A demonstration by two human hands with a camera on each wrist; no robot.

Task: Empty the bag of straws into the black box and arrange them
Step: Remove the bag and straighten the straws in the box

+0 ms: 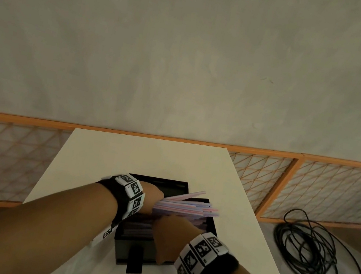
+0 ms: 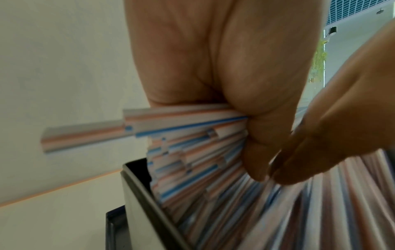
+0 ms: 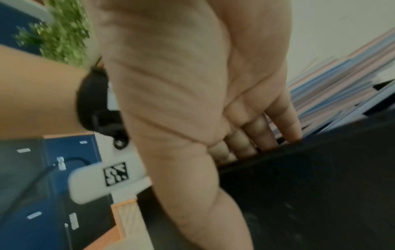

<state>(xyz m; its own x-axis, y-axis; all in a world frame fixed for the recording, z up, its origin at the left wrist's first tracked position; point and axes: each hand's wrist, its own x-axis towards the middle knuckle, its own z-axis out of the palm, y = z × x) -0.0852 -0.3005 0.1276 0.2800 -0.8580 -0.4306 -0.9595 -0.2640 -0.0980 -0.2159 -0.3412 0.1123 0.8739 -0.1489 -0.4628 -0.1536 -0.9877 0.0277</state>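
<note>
The black box (image 1: 130,251) stands on the near middle of the white table (image 1: 123,155). Pink, blue and white striped straws (image 1: 186,206) fill it, and a fanned bundle sticks out over its far right rim. My left hand (image 1: 151,198) grips that bundle at its left end, fingers curled round the straws (image 2: 192,148) above the box wall (image 2: 145,194). My right hand (image 1: 167,233) reaches into the box from the near side with straight fingers (image 3: 262,128) resting on the straws (image 3: 342,84) behind the near wall (image 3: 320,186). No bag is in view.
A flat black piece (image 1: 173,184) lies just behind the box, and a black latch (image 1: 135,259) juts from the box front. An orange lattice fence (image 1: 286,187) runs behind the table. A coiled black cable (image 1: 312,256) lies on the floor to the right.
</note>
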